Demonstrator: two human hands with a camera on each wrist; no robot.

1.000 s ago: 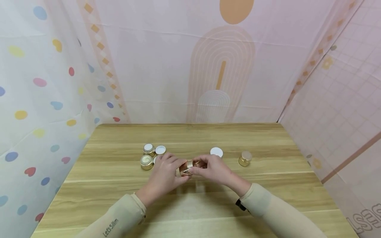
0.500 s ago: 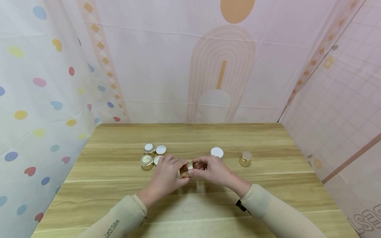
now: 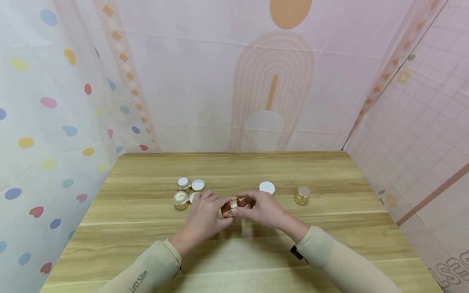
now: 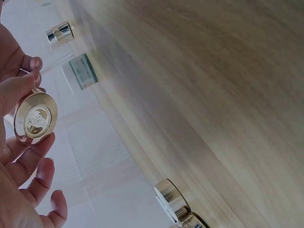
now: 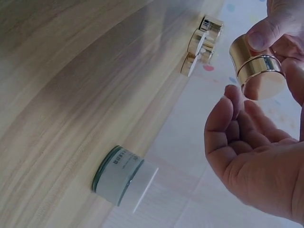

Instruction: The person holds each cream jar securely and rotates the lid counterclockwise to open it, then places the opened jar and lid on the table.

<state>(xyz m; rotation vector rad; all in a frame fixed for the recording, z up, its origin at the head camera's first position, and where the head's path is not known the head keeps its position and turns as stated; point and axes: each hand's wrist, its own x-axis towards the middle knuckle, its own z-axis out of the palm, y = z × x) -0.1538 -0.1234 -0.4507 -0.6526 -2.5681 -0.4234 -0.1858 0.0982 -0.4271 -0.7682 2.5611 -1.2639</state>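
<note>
A small gold jar (image 3: 227, 209) lies tilted on its side above the table, between both hands. My left hand (image 3: 205, 211) grips its body, thumb below and fingers above. In the left wrist view the jar's round embossed base (image 4: 37, 120) faces the camera. At the other end, my right hand (image 3: 266, 208) pinches the shiny lid (image 5: 260, 70) with thumb and fingertips. Its other fingers curl in the right wrist view. Near my left hand stand an open gold jar of cream (image 3: 181, 198), another gold jar (image 3: 183, 184) and upturned lids (image 3: 198, 185), one partly hidden by that hand.
Behind my right hand stands a frosted jar (image 5: 116, 176) with a white lid (image 3: 267, 187) and green glass base. Further right is a closed gold jar (image 3: 302, 195). The wooden table (image 3: 234, 167) meets patterned curtains (image 3: 190, 93) at its back and sides.
The gold jar shifts slightly in my hands, and the right fingers change position a little at its lid end. The jars and lids on the table stay put.
</note>
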